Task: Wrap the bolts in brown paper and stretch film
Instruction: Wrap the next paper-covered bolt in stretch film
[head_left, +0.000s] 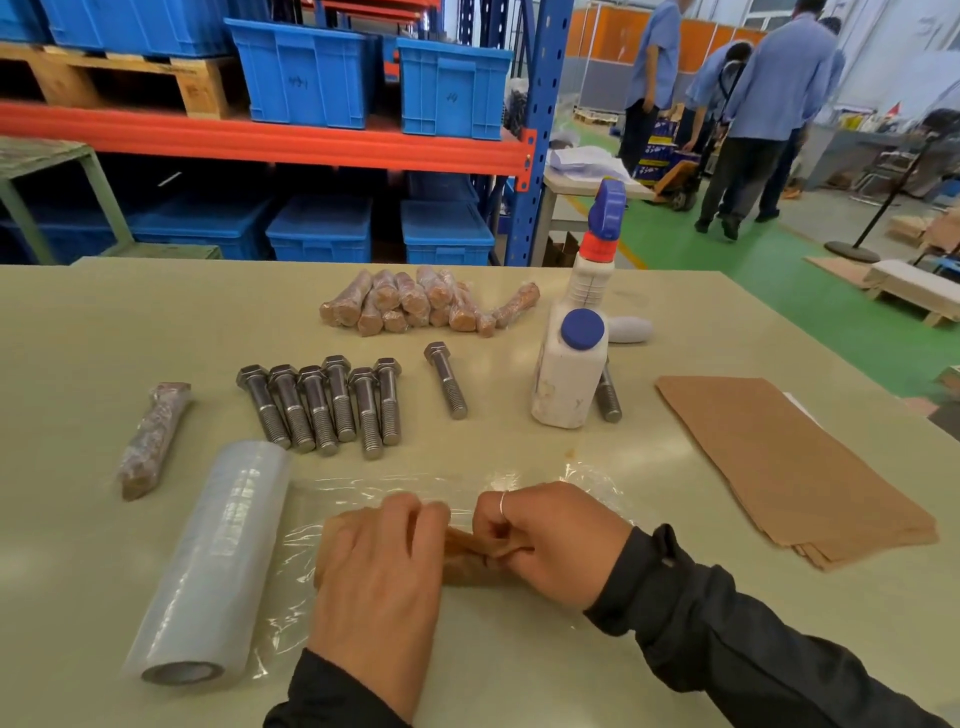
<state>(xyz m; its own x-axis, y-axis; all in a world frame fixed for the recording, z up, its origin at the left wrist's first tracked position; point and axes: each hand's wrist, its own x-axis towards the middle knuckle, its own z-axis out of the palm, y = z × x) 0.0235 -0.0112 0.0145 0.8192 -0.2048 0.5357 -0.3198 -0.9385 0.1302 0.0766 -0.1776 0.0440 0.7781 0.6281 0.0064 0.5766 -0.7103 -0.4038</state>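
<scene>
My left hand (382, 564) and my right hand (550, 543) both grip a paper-wrapped bolt (470, 553) lying on a sheet of stretch film (592, 480) pulled out from the film roll (213, 564) at the left. The bolt is mostly hidden under my fingers. Several bare steel bolts (322, 405) lie in a row beyond the roll, one more bolt (447, 379) lies apart to their right. A pile of wrapped bolts (415, 301) sits further back. A single wrapped bolt (153, 439) lies at the far left. A stack of brown paper sheets (789, 467) lies at the right.
A white spray bottle (595, 270) and a white blue-capped bottle (569, 374) stand mid-right, with another bolt (608, 397) behind them. Blue crates (311, 73) fill the rack behind the table (104, 322). People (763, 104) stand on the green floor at the back right.
</scene>
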